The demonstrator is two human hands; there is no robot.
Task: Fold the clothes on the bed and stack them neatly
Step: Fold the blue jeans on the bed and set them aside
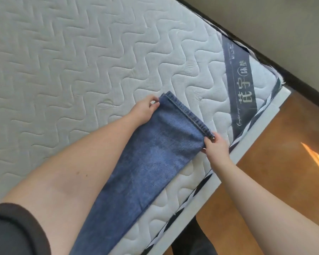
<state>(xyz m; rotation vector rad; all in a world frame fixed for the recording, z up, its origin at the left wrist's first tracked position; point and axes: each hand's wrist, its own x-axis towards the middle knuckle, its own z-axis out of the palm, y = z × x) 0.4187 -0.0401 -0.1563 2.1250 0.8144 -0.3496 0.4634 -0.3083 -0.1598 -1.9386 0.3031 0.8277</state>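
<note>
A pair of blue jeans (145, 162) lies lengthwise along the near edge of the white quilted mattress (63, 61), legs stacked one on the other. The stitched hem end points away from me. My left hand (145, 109) pinches the far corner of the hem. My right hand (215, 146) pinches the near corner of the same hem, close to the mattress edge. The waist end of the jeans runs out of view at the bottom.
A dark grey label band (241, 78) with printed characters crosses the mattress corner. The white bed frame (261, 129) borders an orange-brown floor (265, 181) on the right. A grey wall with a dark skirting (265, 34) runs behind the bed.
</note>
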